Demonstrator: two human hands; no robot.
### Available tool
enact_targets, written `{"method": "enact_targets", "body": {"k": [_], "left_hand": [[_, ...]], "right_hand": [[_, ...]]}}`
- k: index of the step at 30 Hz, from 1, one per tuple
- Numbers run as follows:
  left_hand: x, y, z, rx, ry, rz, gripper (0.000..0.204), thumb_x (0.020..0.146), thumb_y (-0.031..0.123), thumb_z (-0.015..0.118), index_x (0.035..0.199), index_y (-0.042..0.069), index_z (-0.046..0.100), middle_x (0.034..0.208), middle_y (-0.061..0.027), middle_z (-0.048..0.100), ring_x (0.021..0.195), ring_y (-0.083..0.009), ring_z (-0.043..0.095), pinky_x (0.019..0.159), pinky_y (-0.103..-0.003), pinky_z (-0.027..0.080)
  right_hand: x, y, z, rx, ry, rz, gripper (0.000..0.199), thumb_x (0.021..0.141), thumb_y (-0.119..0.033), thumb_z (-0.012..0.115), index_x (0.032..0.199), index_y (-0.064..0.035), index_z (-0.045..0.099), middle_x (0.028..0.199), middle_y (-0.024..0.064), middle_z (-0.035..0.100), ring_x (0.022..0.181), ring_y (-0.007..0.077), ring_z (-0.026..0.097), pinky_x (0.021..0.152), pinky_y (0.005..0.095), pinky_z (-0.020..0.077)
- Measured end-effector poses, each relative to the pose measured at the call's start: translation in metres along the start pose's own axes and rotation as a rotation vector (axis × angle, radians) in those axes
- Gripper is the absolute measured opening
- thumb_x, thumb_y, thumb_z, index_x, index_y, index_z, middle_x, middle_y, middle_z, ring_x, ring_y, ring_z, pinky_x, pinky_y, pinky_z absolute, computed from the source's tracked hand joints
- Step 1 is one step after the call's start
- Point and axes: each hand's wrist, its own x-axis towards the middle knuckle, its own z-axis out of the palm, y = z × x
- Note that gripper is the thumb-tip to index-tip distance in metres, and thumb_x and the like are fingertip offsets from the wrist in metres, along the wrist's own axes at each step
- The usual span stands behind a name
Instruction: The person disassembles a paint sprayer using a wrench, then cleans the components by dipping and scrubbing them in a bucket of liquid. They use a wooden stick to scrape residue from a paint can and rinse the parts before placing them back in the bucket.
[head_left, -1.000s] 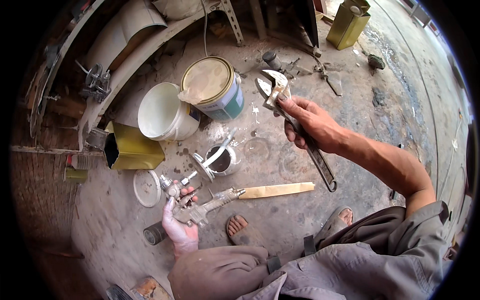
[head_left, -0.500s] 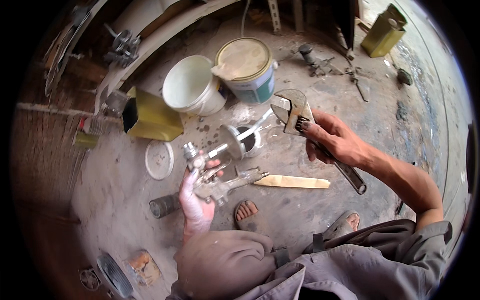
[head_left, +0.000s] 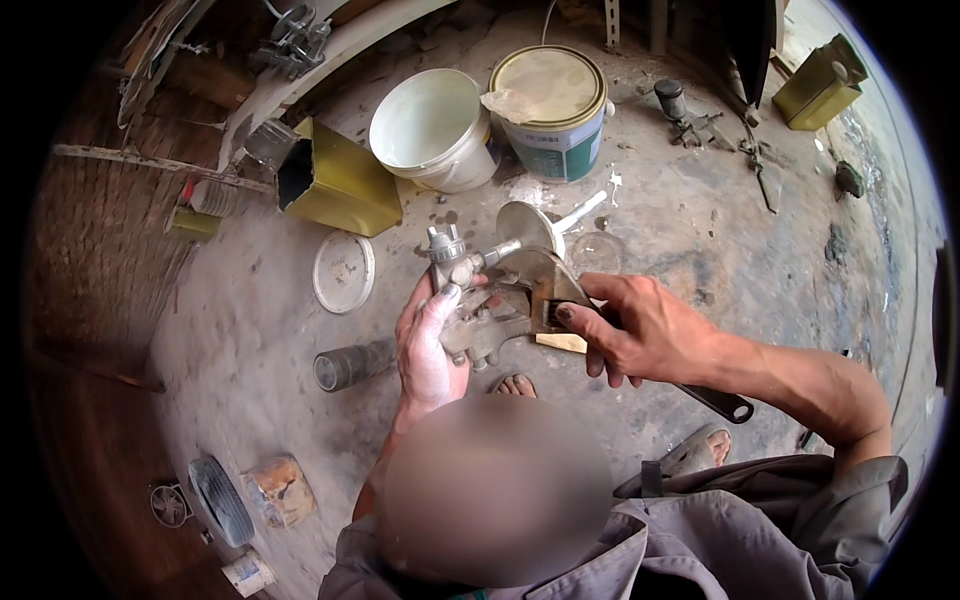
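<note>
A metal spray gun is gripped in my left hand, with its round nozzle cap pointing up and away from me. A cup lid with a pale tube is fixed to the gun's side fitting. My right hand is closed round an adjustable wrench, whose handle end sticks out below the fingers. The wrench's jaws overlap the gun near that fitting; whether they clasp a part of it I cannot tell. Under the hands, a masking paper strip is partly hidden.
A white bucket, a lidded paint pail and a cut yellow tin stand ahead. A round lid and a dark cylinder lie at left. Another spray gun rests at far right, near a second yellow tin.
My right hand has brought the wrench left and down, from apart to against the spray gun. My left hand has shifted slightly right and turned the gun. The view has shifted too.
</note>
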Motion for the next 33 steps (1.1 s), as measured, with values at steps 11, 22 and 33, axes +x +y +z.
{"method": "enact_targets", "body": {"k": [11, 22, 33], "left_hand": [[-0.010, 0.013, 0.008, 0.192, 0.001, 0.009, 0.049, 0.095, 0.017, 0.050, 0.135, -0.010, 0.047, 0.116, -0.0180, 0.064, 0.097, -0.0249, 0.065, 0.091, -0.037, 0.053], [-0.009, 0.006, 0.003, 0.322, -0.085, 0.034, 0.050, 0.096, 0.015, 0.055, 0.138, -0.009, 0.046, 0.120, -0.0186, 0.064, 0.097, -0.0228, 0.065, 0.090, -0.035, 0.053], [-0.013, 0.009, 0.006, 0.355, -0.082, 0.027, 0.049, 0.096, 0.014, 0.056, 0.139, -0.008, 0.046, 0.119, -0.0191, 0.064, 0.096, -0.0229, 0.066, 0.089, -0.034, 0.053]], "right_hand": [[0.011, 0.002, 0.002, -0.107, 0.112, -0.093, 0.031, 0.099, -0.024, 0.053, 0.098, 0.0062, 0.059, 0.061, 0.0179, 0.065, 0.058, 0.0262, 0.071, 0.059, 0.0386, 0.0560], [0.014, 0.010, 0.001, -0.150, 0.081, -0.010, 0.044, 0.104, -0.039, 0.050, 0.097, 0.0033, 0.059, 0.065, 0.0112, 0.068, 0.054, 0.0172, 0.068, 0.049, 0.0323, 0.0535], [0.009, -0.011, -0.008, -0.182, 0.046, 0.131, 0.044, 0.101, -0.035, 0.053, 0.090, 0.0064, 0.064, 0.060, 0.0137, 0.066, 0.057, 0.0220, 0.070, 0.059, 0.0375, 0.0577]]}}
